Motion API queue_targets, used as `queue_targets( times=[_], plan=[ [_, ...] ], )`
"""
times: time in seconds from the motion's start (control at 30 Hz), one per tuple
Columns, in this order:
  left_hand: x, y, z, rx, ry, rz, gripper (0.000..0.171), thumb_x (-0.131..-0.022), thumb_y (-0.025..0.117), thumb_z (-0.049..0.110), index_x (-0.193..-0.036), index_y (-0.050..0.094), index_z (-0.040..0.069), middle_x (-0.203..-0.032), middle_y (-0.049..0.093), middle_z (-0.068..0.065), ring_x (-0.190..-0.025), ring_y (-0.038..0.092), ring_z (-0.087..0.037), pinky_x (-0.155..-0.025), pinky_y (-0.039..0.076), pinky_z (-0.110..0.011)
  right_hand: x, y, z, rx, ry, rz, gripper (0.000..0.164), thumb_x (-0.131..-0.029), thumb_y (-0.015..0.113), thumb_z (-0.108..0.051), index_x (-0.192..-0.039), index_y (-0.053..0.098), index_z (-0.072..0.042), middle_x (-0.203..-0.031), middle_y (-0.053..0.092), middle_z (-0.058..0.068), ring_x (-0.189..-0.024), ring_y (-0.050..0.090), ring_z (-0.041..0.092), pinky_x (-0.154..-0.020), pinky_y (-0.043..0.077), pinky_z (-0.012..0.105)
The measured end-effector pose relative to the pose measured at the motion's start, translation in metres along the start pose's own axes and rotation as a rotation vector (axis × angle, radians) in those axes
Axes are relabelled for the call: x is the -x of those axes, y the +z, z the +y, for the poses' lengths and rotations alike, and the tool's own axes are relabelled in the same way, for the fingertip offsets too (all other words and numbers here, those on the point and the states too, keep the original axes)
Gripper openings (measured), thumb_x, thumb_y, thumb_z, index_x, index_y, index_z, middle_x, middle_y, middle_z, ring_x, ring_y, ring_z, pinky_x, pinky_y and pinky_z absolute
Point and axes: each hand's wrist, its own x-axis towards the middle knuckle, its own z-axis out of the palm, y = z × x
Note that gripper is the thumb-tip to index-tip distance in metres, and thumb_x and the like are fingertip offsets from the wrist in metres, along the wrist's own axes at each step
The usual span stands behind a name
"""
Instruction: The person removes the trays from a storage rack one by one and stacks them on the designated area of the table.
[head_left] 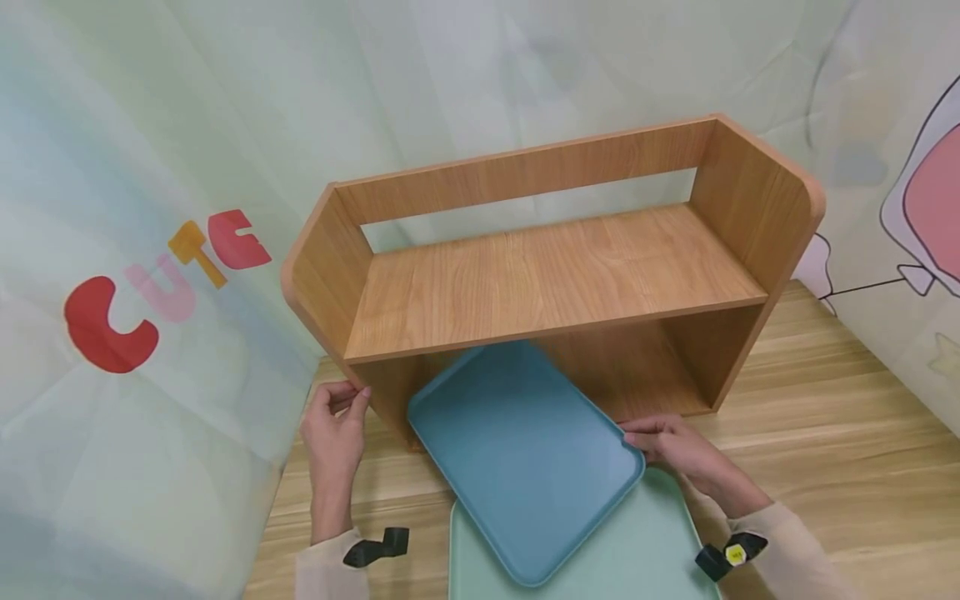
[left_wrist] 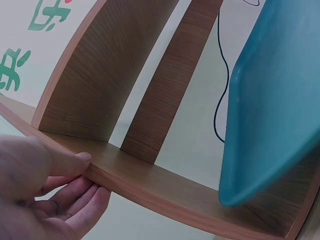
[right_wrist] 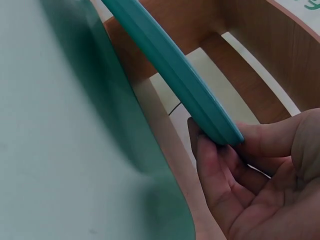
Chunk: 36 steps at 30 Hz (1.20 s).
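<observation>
A blue tray (head_left: 525, 458) lies tilted and turned at an angle, its far corner inside the lower compartment of a wooden shelf (head_left: 555, 267). My right hand (head_left: 686, 454) pinches the tray's right corner between thumb and fingers, as the right wrist view also shows at the tray edge (right_wrist: 185, 80). With thumb and curled fingers, my left hand (head_left: 337, 429) grips the front edge of the shelf's left side panel (left_wrist: 140, 187). Beneath the blue tray's near part is a light green tray (head_left: 600, 550), partly covered by it.
The shelf stands on a wood-grain table (head_left: 817, 433). A printed curtain (head_left: 187, 125) with coloured letters hangs behind and to the left. At the right is another printed wall (head_left: 862, 167). A dark cord (left_wrist: 217, 115) shows behind the shelf.
</observation>
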Motion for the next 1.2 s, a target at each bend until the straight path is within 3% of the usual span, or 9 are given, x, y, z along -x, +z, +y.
queue_targets(
  times=[0.27,0.5,0.67,0.9,1.2],
  plan=[
    [0.000,0.000,0.001,-0.015,-0.028,-0.009,0.019,-0.091,0.062,0.007,-0.106,0.057,-0.004,-0.105,0.063,-0.018,-0.100,0.062,-0.029,-0.067,0.039,0.005,0.000,-0.007,0.004,0.070,-0.031,-0.070,0.036,-0.095,0.056,-0.019,-0.122,0.062,0.003,-0.118,0.067,0.016,-0.097,0.061,0.017,-0.081,0.049,0.033],
    [0.000,-0.001,0.002,-0.008,-0.034,-0.016,0.019,-0.091,0.062,0.008,-0.105,0.057,-0.004,-0.106,0.062,-0.018,-0.101,0.062,-0.029,-0.068,0.040,0.005,-0.002,-0.012,0.006,0.130,-0.028,-0.058,0.032,-0.093,0.058,-0.019,-0.116,0.066,0.001,-0.113,0.068,0.013,-0.095,0.056,0.018,-0.080,0.043,0.033],
    [0.000,-0.001,0.003,-0.015,-0.039,-0.022,0.020,-0.092,0.062,0.009,-0.106,0.056,-0.004,-0.106,0.062,-0.018,-0.102,0.062,-0.029,-0.067,0.040,0.004,-0.002,-0.016,0.007,0.143,-0.045,-0.127,0.034,-0.096,0.056,-0.023,-0.119,0.065,-0.001,-0.116,0.068,0.013,-0.100,0.060,0.018,-0.086,0.045,0.035],
    [0.000,-0.001,0.003,-0.040,-0.041,-0.021,0.020,-0.092,0.062,0.011,-0.107,0.057,-0.002,-0.106,0.063,-0.016,-0.101,0.062,-0.027,-0.069,0.043,0.000,-0.002,-0.022,0.009,0.191,-0.121,-0.204,0.032,-0.097,0.054,-0.021,-0.117,0.066,0.001,-0.116,0.068,0.014,-0.100,0.061,0.013,-0.087,0.048,0.029],
    [0.000,-0.002,0.003,-0.022,-0.028,-0.024,0.019,-0.092,0.062,0.008,-0.106,0.057,-0.004,-0.106,0.063,-0.018,-0.101,0.063,-0.031,-0.066,0.040,0.005,-0.005,-0.029,0.011,0.221,-0.218,-0.325,0.026,-0.097,0.053,-0.015,-0.112,0.069,-0.002,-0.114,0.069,0.013,-0.100,0.064,0.007,-0.085,0.049,0.020]
  ],
)
